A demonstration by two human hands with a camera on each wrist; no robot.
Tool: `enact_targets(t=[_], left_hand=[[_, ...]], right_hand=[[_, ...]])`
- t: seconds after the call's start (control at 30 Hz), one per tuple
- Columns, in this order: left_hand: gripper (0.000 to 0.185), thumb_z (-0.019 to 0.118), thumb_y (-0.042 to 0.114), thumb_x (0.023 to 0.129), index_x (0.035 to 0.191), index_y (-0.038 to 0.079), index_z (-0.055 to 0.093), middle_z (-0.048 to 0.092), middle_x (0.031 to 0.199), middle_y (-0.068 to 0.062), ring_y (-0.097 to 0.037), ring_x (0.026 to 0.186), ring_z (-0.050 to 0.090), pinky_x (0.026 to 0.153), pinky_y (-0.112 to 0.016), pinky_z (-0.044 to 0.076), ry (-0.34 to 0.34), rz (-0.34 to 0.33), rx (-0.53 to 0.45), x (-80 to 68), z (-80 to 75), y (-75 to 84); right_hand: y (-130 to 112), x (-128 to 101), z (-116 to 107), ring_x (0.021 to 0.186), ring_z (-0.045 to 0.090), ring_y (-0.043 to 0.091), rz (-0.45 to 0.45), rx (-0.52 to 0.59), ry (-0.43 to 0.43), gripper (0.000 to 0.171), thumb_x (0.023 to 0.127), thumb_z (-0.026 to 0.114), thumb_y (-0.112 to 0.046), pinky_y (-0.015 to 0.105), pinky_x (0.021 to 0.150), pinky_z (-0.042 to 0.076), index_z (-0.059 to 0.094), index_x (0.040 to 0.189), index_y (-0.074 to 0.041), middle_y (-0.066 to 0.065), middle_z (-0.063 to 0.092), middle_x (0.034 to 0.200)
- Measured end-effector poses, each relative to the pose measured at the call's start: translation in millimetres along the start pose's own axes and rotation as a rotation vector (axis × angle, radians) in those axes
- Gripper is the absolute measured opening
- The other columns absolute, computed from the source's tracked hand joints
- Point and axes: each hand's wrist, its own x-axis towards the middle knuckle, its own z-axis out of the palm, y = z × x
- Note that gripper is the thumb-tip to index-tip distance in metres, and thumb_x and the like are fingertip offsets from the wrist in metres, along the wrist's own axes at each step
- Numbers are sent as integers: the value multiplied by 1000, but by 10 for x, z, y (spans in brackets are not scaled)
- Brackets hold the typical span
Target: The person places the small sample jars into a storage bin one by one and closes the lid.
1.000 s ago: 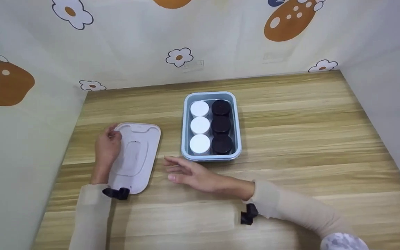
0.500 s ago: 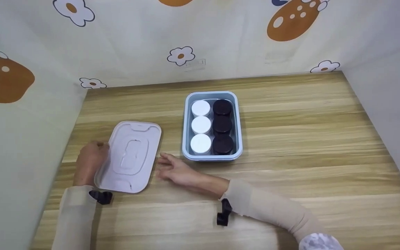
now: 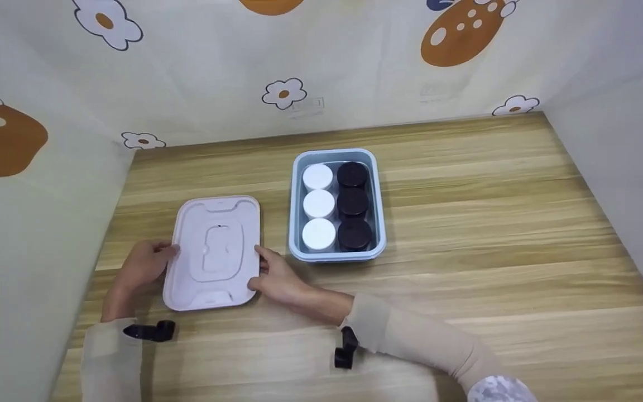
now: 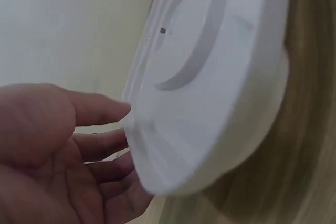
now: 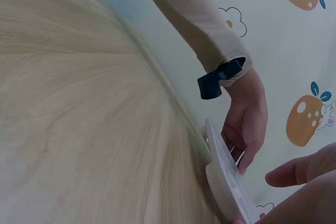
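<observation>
— Holding the pale pink lid [image 3: 214,252] at both long edges, is that right?

— Yes. The left hand [image 3: 140,267] touches the lid's left edge with its fingers only loosely bent, and the right hand [image 3: 274,276] has its fingertips against the lid's right edge. Neither hand wraps around it; the fingers lie fairly straight along the rim.

— Where is the lid, taking the blue container [image 3: 299,250] as the mark?

— Just left of the container, apart from it, on the wooden table [image 3: 494,223]. The right hand sits between lid and container, near the container's front left corner.

— Does the lid lie flat?

— From the head view it looks flat. The left wrist view shows its rim [image 4: 210,145] close against the fingers [image 4: 100,108], and I cannot tell whether one edge is raised.

— What is in the container?

— Three white-capped jars [image 3: 318,204] in its left row, three black-capped jars [image 3: 353,204] in its right row, all upright.

— And beyond the container?

— A flower-printed cloth wall [image 3: 321,67].
</observation>
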Motion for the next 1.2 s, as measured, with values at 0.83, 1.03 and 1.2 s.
enact_targets(t=[0.83, 1.03, 1.2], left_hand=[[43, 63, 29, 100, 129, -2, 61, 68, 112, -26, -16, 81, 69, 61, -26, 62, 188, 70, -147, -667, 179, 1405], [42, 51, 34, 105, 124, 0, 68, 69, 107, -26, -27, 85, 69, 57, -30, 63, 140, 190, -157, -701, 267, 1619], [42, 47, 30, 107, 112, -5, 70, 64, 93, -16, -17, 75, 62, 59, -31, 64, 50, 231, -292, -684, 377, 1745]], right_hand=[[-710, -288, -94, 132, 57, 30, -184, -45, -155, 67, 99, 63, -28, 34, 112, 48, 32, 157, -17, 7, 46, 155], [-842, -285, -253, 128, 60, 31, -164, 85, -76, 85, 87, 76, -8, 36, 109, 52, 28, 157, -7, 15, 51, 149], [-849, -250, -411, 129, 57, 27, -147, 156, -23, 84, 81, 73, 7, 30, 105, 54, 32, 154, -4, 17, 54, 145]])
